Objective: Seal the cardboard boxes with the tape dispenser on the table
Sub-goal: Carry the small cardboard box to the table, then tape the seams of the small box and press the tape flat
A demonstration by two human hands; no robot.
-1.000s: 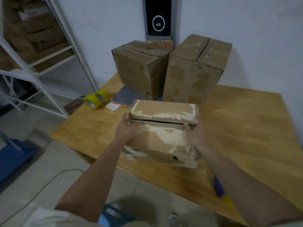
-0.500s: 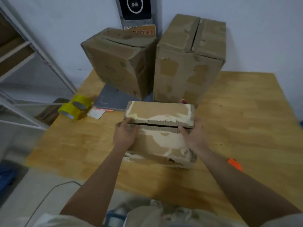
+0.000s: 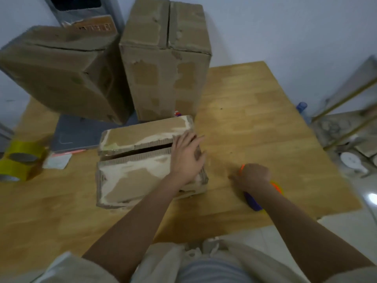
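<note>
- Left hand (image 3: 186, 158) flat, fingers straight, pressing small box (image 3: 142, 166) at its right end; flaps gapped.
- Right hand (image 3: 254, 176) curled round tape dispenser (image 3: 255, 199) on table (image 3: 255, 119).

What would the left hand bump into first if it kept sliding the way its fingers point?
The left hand lies flat on the small box, fingers aimed up and right. Past the box edge, bare table follows; the tall box sits just left of that line, though depth is hard to judge.
</note>
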